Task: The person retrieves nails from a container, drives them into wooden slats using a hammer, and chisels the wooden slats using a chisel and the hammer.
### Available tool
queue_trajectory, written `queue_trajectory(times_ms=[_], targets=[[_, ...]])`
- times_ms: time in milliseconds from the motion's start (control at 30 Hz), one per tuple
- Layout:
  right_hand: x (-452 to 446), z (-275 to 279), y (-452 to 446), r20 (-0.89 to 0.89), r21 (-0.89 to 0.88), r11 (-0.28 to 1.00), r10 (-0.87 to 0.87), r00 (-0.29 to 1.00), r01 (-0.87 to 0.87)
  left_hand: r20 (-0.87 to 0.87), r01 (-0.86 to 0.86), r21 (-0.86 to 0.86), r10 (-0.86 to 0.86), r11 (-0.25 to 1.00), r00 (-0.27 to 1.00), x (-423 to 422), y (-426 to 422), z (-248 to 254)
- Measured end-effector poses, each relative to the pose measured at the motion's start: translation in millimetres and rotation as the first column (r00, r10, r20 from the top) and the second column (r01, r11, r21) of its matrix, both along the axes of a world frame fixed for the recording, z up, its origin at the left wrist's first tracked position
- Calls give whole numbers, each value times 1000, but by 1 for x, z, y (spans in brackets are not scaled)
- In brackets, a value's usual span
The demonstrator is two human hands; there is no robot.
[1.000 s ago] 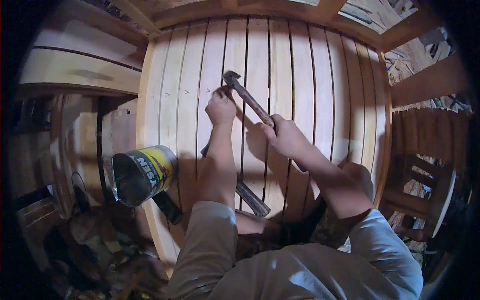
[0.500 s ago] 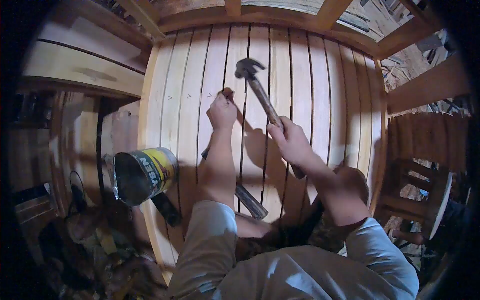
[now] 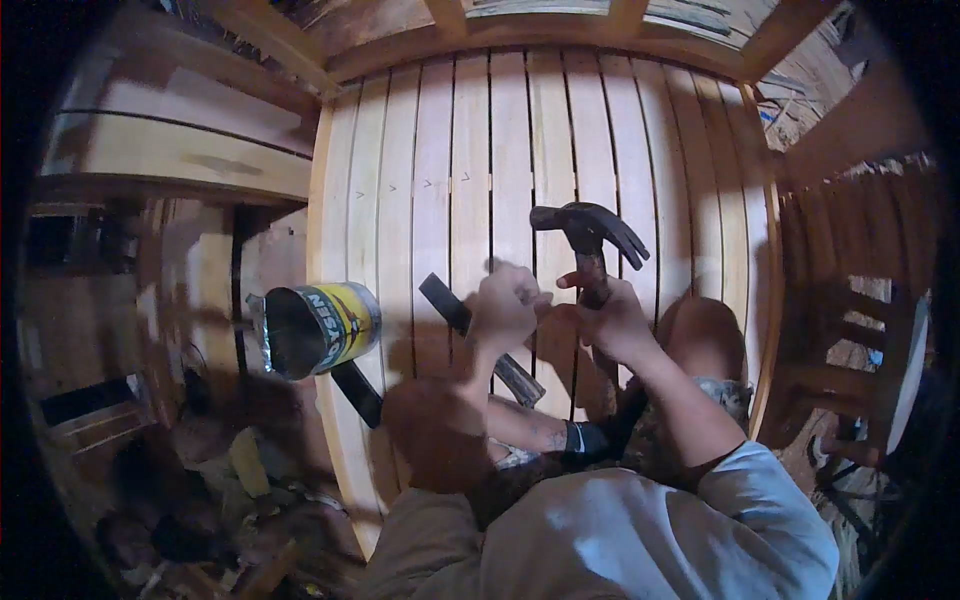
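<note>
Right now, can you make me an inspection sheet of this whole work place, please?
Surface: slatted wooden platform with small V-like marks on some slats.
Job's things: claw hammer, gripped near its head.
Clutter: tin, label partly reading OYSEN; dark bar beside it; dark-ended bar lying across the slats.
Hands: right hand grips the hammer; left hand is curled nearby, contents unclear.
Cables: nothing seen for sure; edges are dim.
Surroundings: wooden rails, wood pieces beyond.

Left grip (image 3: 507,305) blurred; anything held unclear. Hammer (image 3: 588,232) partly hidden by right grip (image 3: 618,320). Shirt (image 3: 640,540) cut off below.
</note>
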State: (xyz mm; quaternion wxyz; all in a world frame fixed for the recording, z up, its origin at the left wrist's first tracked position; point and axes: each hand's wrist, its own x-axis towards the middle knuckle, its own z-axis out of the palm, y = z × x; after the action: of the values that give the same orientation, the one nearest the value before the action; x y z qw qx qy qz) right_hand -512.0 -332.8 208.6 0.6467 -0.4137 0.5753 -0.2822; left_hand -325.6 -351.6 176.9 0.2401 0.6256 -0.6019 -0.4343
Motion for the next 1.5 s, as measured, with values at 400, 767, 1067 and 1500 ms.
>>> queue_trajectory(times_ms=[400,767,1067,1500], targets=[[-38,12,84,-7,-273,961,-44,999,40,-23,139,-97,-142,985,990,-65,87,52],[-53,31,108,40,-239,971,31,999,-21,-19,109,-156,-113,982,993,-77,119,61],[-51,10,111,233,-243,968,-11,972,69,90,108,-48,-103,993,991,-38,131,63],[-47,-2,95,62,-127,992,22,998,-14,42,313,-25,-312,950,949,-49,87,64]])
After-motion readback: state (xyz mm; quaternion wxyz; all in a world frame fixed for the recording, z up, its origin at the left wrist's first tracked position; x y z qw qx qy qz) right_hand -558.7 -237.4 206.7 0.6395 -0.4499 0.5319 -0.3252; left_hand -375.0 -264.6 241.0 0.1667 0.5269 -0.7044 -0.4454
